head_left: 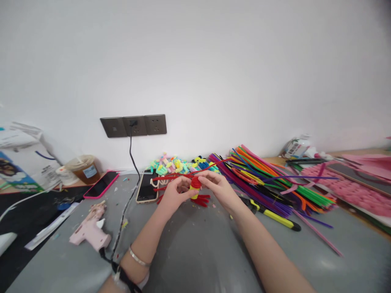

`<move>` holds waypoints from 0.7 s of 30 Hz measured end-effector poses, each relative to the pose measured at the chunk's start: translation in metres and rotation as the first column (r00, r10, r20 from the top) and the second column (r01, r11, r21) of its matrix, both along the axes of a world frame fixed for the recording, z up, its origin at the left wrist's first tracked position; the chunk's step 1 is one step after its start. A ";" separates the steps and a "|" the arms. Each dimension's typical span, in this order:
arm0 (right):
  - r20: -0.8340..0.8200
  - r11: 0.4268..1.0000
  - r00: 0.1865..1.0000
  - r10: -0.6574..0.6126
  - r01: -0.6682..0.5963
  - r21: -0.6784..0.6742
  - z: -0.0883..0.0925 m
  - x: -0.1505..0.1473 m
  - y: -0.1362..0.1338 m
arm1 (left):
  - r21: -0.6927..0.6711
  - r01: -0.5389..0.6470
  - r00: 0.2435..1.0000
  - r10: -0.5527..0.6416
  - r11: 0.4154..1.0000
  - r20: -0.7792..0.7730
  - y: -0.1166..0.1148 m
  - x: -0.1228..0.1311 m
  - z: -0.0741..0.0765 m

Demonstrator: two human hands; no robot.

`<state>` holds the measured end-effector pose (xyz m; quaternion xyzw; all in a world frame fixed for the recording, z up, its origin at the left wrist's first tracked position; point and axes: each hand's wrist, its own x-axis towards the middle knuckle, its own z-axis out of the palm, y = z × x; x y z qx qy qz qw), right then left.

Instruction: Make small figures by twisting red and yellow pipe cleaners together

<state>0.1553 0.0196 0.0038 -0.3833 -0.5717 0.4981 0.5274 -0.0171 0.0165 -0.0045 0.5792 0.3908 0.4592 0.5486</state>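
Note:
My left hand (176,192) is closed around a small yellow-and-red coiled piece (195,188), which looks wound from pipe cleaner and is held upright. At its red top, the thumb and fingers of my right hand (217,185) are pinched together on a red pipe cleaner. A loose length of red pipe cleaner (211,165) sticks out above my hands to the right. On the table just below and behind the piece lie bent red pipe cleaners (201,201). My fingers cover part of the coiled piece.
A pink glue gun (91,232) and its cord lie left, near two phones (102,185) and a drink cup (84,169). Pastel pieces (169,165) are heaped at the wall. Right are pipe cleaner bundles (253,183) and a yellow-handled tool (277,218).

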 end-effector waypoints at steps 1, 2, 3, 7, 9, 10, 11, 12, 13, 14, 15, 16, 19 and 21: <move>0.004 1.000 1.000 -0.001 0.001 -0.001 -0.001 0.000 0.000 | 0.005 -0.009 1.000 0.009 1.000 -0.001 0.000 0.000 0.000; 0.002 1.000 1.000 -0.001 0.001 -0.003 -0.001 0.000 0.001 | 0.006 -0.019 1.000 0.019 1.000 -0.006 0.000 0.000 0.000; -0.005 1.000 1.000 0.000 0.000 -0.005 -0.002 0.000 0.001 | 0.002 -0.023 1.000 0.023 1.000 -0.015 -0.001 0.000 0.000; -0.045 1.000 0.999 0.015 -0.016 -0.010 -0.002 0.000 0.002 | -0.028 -0.006 1.000 0.005 1.000 -0.023 -0.003 -0.001 0.003; -0.056 1.000 0.998 0.021 -0.022 -0.013 -0.001 -0.001 0.002 | -0.041 0.000 1.000 0.000 0.999 0.001 -0.004 0.000 0.004; -0.059 1.000 0.998 0.023 -0.024 -0.015 -0.001 -0.001 0.002 | -0.045 0.000 1.000 0.001 0.999 0.013 -0.005 0.000 0.005; -0.061 0.999 0.998 0.026 -0.027 -0.017 -0.001 -0.001 0.001 | -0.052 0.003 1.000 -0.002 0.999 0.022 -0.005 0.000 0.006; -0.062 0.999 0.998 0.027 -0.029 -0.017 -0.001 -0.001 0.001 | -0.058 0.007 1.000 -0.005 0.998 0.027 -0.006 0.000 0.006; -0.062 0.999 0.998 0.029 -0.030 -0.018 -0.001 -0.001 0.001 | -0.063 0.011 1.000 -0.009 0.998 0.030 -0.006 0.000 0.006; -0.059 0.999 0.998 0.027 -0.028 -0.016 -0.001 -0.001 0.001 | -0.066 0.014 0.999 -0.012 0.998 0.030 -0.006 0.000 0.007; -0.057 1.000 0.998 0.023 -0.024 -0.016 -0.002 -0.001 0.002 | -0.067 0.015 1.000 -0.013 0.998 0.029 -0.006 0.000 0.007; -0.057 1.000 0.998 0.013 -0.014 -0.017 -0.002 -0.001 0.002 | -0.066 0.014 1.000 -0.013 0.998 0.028 -0.006 0.000 0.007; -0.088 0.994 0.991 -0.097 0.100 0.032 -0.001 -0.002 0.004 | -0.061 0.000 0.999 0.002 0.998 0.032 -0.005 0.000 0.006; -0.140 0.963 0.966 -0.217 0.235 0.133 0.003 -0.002 0.001 | -0.057 -0.019 0.999 0.021 0.998 0.039 -0.004 0.000 0.005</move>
